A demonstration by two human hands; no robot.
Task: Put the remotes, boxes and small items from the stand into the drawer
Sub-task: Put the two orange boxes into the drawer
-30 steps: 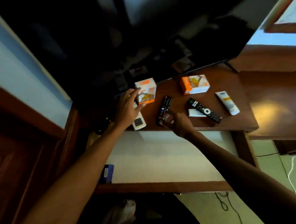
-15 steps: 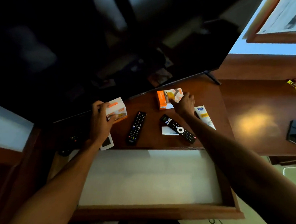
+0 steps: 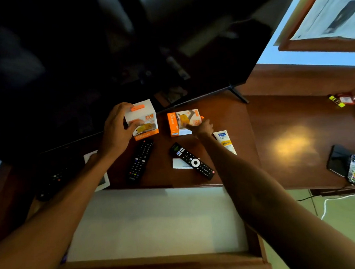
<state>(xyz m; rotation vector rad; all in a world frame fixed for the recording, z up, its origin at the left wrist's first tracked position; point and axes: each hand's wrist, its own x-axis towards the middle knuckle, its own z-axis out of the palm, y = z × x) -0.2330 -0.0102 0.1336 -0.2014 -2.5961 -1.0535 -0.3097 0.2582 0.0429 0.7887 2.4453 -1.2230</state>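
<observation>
My left hand grips a white and orange box, tilted up off the wooden stand. My right hand rests on a second orange box that lies flat; whether it grips it I cannot tell. Between my arms lie two black remotes: one on the left and one with a white ring, lying over a small white card. A white tube lies beside my right forearm. A white device peeks from under my left forearm. The open drawer with a pale bottom sits below.
A large black TV stands at the back, its foot on the stand. Another dark remote lies in shadow at the left. Two phones rest on the right-hand surface, small items at its far corner. Cables trail on the floor.
My left hand has closed round the white box and tipped it up. My right hand left the black remote, reached to the flat orange box and settled on it.
</observation>
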